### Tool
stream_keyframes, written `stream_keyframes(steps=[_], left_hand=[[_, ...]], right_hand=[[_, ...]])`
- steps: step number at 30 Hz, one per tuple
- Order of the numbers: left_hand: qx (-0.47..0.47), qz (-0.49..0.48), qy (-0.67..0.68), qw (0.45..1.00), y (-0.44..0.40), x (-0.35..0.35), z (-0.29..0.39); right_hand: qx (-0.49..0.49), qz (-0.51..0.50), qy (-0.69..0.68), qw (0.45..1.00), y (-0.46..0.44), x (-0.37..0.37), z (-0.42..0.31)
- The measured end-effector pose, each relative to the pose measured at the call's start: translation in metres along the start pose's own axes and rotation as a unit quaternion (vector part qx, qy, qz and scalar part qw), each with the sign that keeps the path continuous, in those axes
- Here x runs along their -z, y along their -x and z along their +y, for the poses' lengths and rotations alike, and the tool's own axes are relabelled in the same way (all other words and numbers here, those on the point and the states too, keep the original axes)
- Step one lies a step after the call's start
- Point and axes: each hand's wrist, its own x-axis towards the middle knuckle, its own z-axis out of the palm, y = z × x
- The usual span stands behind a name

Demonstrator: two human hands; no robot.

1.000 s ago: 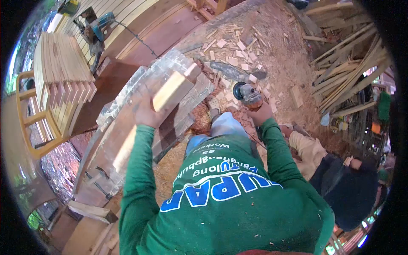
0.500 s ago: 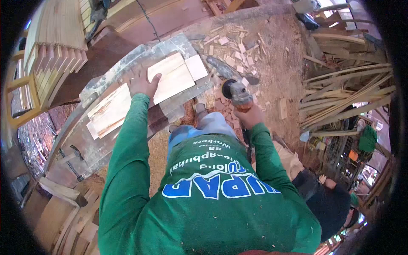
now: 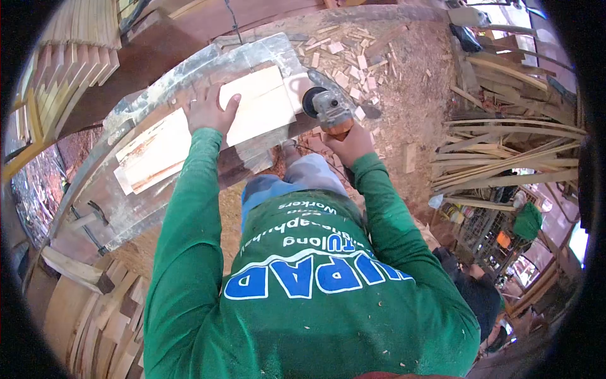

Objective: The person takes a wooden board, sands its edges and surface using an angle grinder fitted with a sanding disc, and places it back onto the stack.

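Note:
A pale wooden board (image 3: 262,104) lies lengthwise on the dusty workbench (image 3: 252,153), with brown streaks toward its left end. My left hand (image 3: 211,110) rests flat on the board, thumb spread from the fingers. In my right hand (image 3: 355,144) is an angle grinder (image 3: 331,108), gripped by its orange-brown body. Its dark round disc (image 3: 312,102) is at the bench's right end, close to the board's right edge; I cannot tell if they touch. Another pale wood piece (image 3: 297,85) shows from under the board there.
Wood offcuts (image 3: 347,63) and sawdust cover the ground beyond the bench. Long curved wood strips (image 3: 511,155) are piled at right. Stacked boards (image 3: 76,57) stand at upper left, more timber (image 3: 95,316) at lower left. Another person (image 3: 470,290) is at lower right.
My right hand has brought the grinder left, from off the bench's end to beside the board. My left hand stays on the board. The view has shifted slightly.

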Motion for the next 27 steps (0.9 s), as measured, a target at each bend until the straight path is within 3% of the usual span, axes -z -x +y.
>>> stream_keyframes(steps=[3, 6, 9, 12, 18, 22, 23, 26, 27], left_hand=[[-0.01, -0.017, 0.022, 1.0, -0.004, -0.003, -0.005], [-0.04, 0.056, -0.002, 0.998, -0.002, -0.01, -0.007], [-0.039, 0.065, -0.007, 0.997, -0.002, -0.012, -0.008], [-0.034, 0.066, -0.015, 0.997, -0.001, -0.011, -0.005], [-0.026, 0.051, -0.005, 0.998, -0.001, -0.006, -0.002], [-0.028, 0.047, 0.005, 0.998, -0.002, -0.005, -0.002], [-0.031, 0.054, 0.004, 0.998, -0.003, -0.008, -0.003], [-0.04, 0.072, 0.001, 0.997, -0.003, -0.01, -0.003], [-0.042, 0.078, -0.001, 0.996, -0.002, -0.01, -0.004]], right_hand=[[-0.016, -0.074, 0.0, 0.997, -0.001, 0.011, -0.024], [-0.035, -0.061, -0.006, 0.997, -0.003, 0.014, -0.036], [-0.064, -0.046, 0.051, 0.996, -0.014, 0.011, -0.025], [-0.016, -0.034, -0.011, 0.999, -0.021, 0.007, -0.016], [-0.007, -0.036, 0.065, 0.997, -0.058, 0.022, -0.039], [-0.031, -0.067, 0.079, 0.994, -0.077, 0.033, -0.057], [0.004, -0.086, 0.028, 0.996, -0.071, 0.044, -0.063], [-0.024, -0.072, 0.136, 0.988, -0.055, 0.037, -0.058], [-0.007, -0.062, 0.114, 0.991, -0.049, 0.032, -0.046]])
